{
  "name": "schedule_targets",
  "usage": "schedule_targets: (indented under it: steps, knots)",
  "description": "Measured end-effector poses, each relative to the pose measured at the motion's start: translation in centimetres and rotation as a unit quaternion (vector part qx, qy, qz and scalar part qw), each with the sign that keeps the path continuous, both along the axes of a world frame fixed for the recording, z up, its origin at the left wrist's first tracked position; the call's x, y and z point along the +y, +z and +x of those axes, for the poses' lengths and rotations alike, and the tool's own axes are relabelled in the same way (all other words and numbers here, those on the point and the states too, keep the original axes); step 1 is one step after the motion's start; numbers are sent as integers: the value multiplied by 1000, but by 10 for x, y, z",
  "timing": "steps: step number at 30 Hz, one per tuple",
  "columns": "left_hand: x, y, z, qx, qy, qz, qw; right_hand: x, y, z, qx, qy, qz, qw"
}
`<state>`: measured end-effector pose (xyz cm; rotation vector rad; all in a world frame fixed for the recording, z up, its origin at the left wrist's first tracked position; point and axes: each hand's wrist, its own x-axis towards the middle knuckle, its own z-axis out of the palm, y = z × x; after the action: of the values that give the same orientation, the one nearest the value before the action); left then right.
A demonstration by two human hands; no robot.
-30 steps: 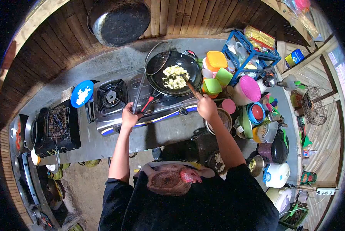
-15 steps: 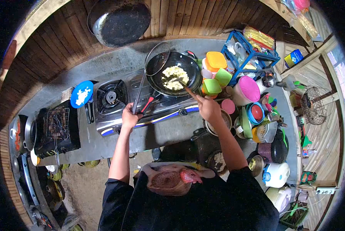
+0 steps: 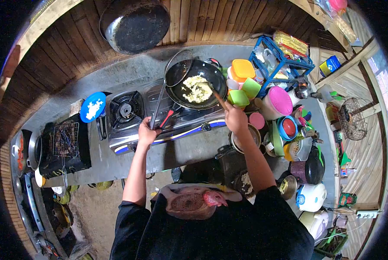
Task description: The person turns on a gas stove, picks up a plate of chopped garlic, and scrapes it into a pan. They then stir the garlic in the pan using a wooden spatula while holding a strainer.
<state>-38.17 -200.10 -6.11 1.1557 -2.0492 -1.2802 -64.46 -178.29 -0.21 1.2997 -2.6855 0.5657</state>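
My left hand (image 3: pixel 147 132) is closed around the grey handle of a long-handled strainer (image 3: pixel 159 103). Its round rim overlaps the left side of a black wok (image 3: pixel 175 92) on the right-hand burner. Beside that hand, a red-and-black handle (image 3: pixel 167 118) slants across the stove front. My right hand (image 3: pixel 236 119) grips a spatula (image 3: pixel 220 100) by its wooden handle. The spatula's working end reaches into pale, crumbly food (image 3: pixel 197 89) in the wok and is partly hidden by it.
The stove's left burner (image 3: pixel 126 110) is bare, with a blue plate (image 3: pixel 99 96) of white food beyond it. A charcoal grill (image 3: pixel 65 145) stands further left. Plastic containers (image 3: pixel 243 69) and a blue rack (image 3: pixel 283 69) crowd the counter right of the wok.
The spatula has shifted slightly right and up in the wok, and the food is bunched differently. My left hand and the strainer have barely moved.
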Motion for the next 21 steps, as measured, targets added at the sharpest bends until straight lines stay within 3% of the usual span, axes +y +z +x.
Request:
schedule_targets:
  steps: [8, 12, 16, 18, 21]
  knots:
    - [0, -5, -1, 16, 4, 0, 1000, -22, -16, -2, -10, 36, 21, 999]
    - [2, -4, 1, 32, 13, -3, 999, -7, 27, 8, 43, 91, 43, 994]
    - [4, 2, -2, 13, 2, -15, 1000, -14, 12, -18, 45, 51, -12, 998]
    - [4, 3, 0, -7, 5, -23, 1000, -25, 7, -23, -31, 34, -18, 999]
    - [2, 1, -2, 1, 0, -35, 999, -47, -2, -16, 3, 42, -12, 999]
